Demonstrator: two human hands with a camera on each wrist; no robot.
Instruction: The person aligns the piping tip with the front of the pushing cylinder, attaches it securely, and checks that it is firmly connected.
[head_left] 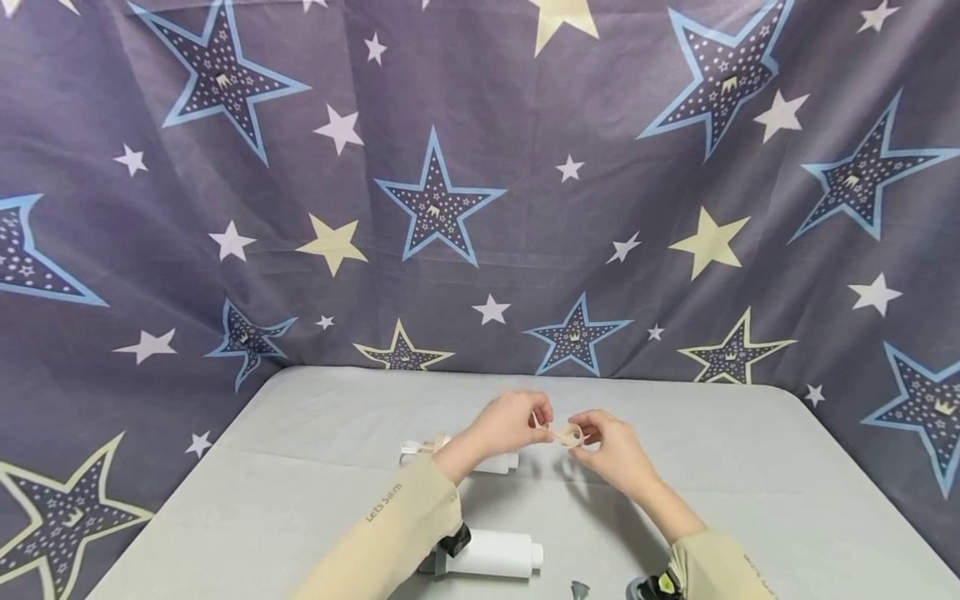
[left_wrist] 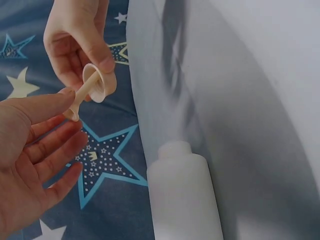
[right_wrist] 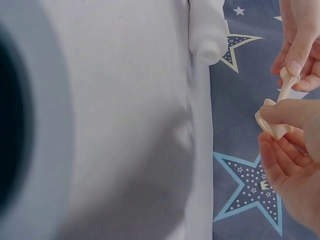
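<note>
My left hand point(head_left: 507, 419) pinches a small cream stick point(left_wrist: 86, 91) with a flared end between thumb and fingertips. Opposite it, my right hand point(head_left: 613, 450) holds a cream ring-shaped piece point(left_wrist: 108, 88) by its rim, thumb on one side and fingers on the other. The stick's far end reaches into the ring's opening; whether the two are joined I cannot tell. In the right wrist view, the ring piece point(right_wrist: 269, 120) sits between thumb and fingers, with the stick point(right_wrist: 285, 92) running up to the left hand. Both hands are above the table.
A white bottle point(head_left: 495, 554) lies on the grey table point(head_left: 337, 517) near the front. Behind the left forearm lies another white bottle point(head_left: 498, 463), beside small partly hidden items point(head_left: 417, 448). A small grey flared piece point(head_left: 580, 589) is at the front edge. A star-patterned curtain point(head_left: 510, 275) hangs behind.
</note>
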